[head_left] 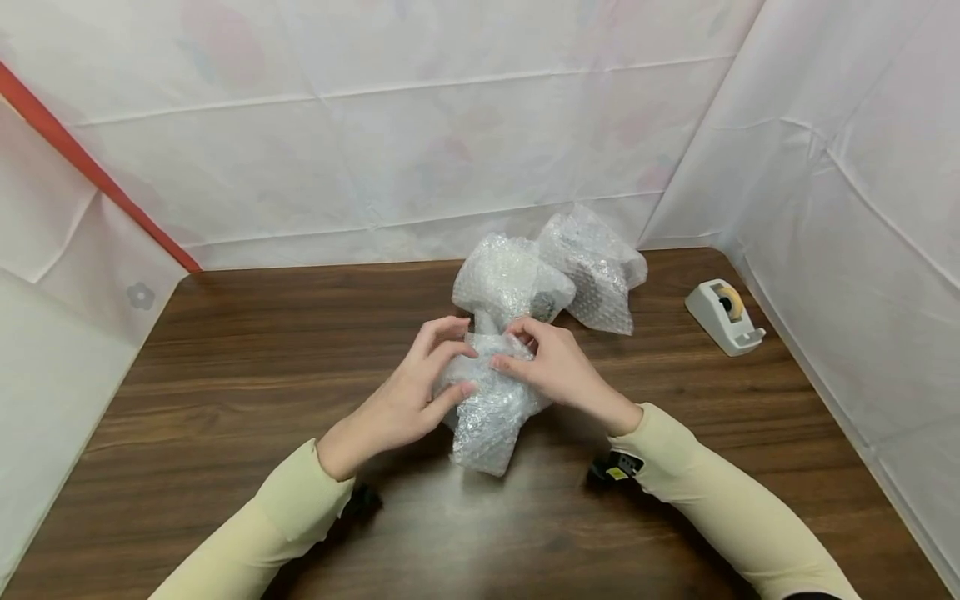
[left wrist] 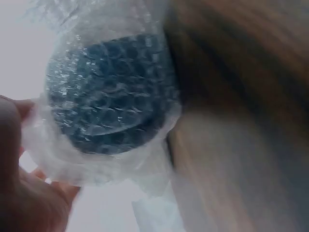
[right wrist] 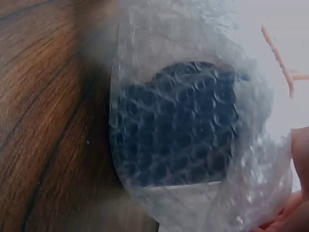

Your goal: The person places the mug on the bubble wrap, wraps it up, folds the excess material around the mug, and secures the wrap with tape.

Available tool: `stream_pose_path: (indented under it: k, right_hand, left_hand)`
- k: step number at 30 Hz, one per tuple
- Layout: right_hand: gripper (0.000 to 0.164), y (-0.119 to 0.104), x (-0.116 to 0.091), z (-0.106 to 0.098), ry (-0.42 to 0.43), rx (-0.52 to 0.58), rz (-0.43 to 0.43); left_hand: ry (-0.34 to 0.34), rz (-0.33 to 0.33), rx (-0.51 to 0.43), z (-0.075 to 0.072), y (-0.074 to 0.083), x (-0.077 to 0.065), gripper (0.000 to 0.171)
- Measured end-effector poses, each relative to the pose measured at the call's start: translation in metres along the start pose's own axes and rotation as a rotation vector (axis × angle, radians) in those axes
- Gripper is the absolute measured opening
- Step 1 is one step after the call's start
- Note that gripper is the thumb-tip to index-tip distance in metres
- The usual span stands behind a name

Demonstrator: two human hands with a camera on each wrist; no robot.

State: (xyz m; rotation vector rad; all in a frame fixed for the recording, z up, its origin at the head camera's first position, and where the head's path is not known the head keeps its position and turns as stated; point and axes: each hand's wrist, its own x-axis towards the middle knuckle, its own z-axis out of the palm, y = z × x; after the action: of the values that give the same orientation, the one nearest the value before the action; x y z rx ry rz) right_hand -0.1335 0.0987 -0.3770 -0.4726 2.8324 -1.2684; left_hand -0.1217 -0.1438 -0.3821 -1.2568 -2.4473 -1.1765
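Between both hands a bundle of clear bubble wrap [head_left: 492, 400] lies on the wooden table, with one tail of wrap pointing toward the person. Through the wrap, the left wrist view shows a dark blue, partly rounded thing [left wrist: 113, 96]; the right wrist view shows its dark side [right wrist: 178, 130] too. My left hand [head_left: 408, 392] is at the bundle's left side, thumb and fingers spread apart, fingertips right at the wrap. On the bundle's upper right, my right hand [head_left: 558, 367] pinches the wrap with its thumb and bent fingers.
Just behind the bundle sits a second bubble-wrapped bundle [head_left: 502, 275], a greyish patch showing at its right. Another wrapped bundle [head_left: 592, 262] stands beside it, near the back cloth [head_left: 420, 167]. A white tape dispenser [head_left: 716, 321] is at the table's right edge.
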Motion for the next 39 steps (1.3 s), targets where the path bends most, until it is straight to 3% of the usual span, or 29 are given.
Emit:
stream_pose_path:
  k: [4, 8, 11, 15, 18, 23, 27, 31, 35, 39]
  right_hand:
    - [0.056, -0.002, -0.004, 0.001, 0.004, -0.008, -0.018]
    - [0.057, -0.006, -0.011, 0.002, 0.008, -0.046, -0.042]
    - [0.048, -0.009, -0.014, 0.004, 0.014, -0.062, -0.037]
    - [0.042, -0.011, -0.016, 0.005, 0.027, -0.063, -0.022]
    - [0.040, -0.011, -0.018, 0.005, 0.033, -0.064, -0.008]
    - [0.036, -0.012, -0.023, 0.007, 0.038, -0.055, 0.013]
    - [0.034, -0.012, -0.029, 0.010, 0.022, -0.036, -0.002]
    - [0.027, -0.011, -0.037, 0.008, -0.040, 0.047, -0.007]
    - [0.025, -0.007, -0.042, 0.002, -0.128, 0.147, -0.020]
    - [0.030, 0.000, -0.044, -0.012, -0.210, 0.149, -0.061]
  left_hand:
    - [-0.008, 0.033, 0.219, -0.009, 0.002, 0.001, 0.019]
    - [-0.042, 0.085, 0.424, -0.015, 0.013, 0.003, 0.022]
    - [-0.117, 0.121, 0.584, -0.013, 0.029, 0.000, 0.041]
    - [-0.211, 0.127, 0.705, -0.003, 0.050, -0.009, 0.077]
    - [-0.232, 0.117, 0.753, 0.004, 0.055, -0.015, 0.089]
    - [-0.273, 0.112, 0.830, 0.000, 0.054, -0.018, 0.085]
    - [-0.324, 0.112, 0.819, -0.003, 0.057, -0.018, 0.088]
    - [-0.361, 0.105, 0.786, -0.002, 0.057, -0.019, 0.104]
    - [-0.334, 0.126, 0.801, 0.002, 0.053, -0.020, 0.110]
    - [-0.293, 0.161, 0.812, 0.003, 0.047, -0.021, 0.102]
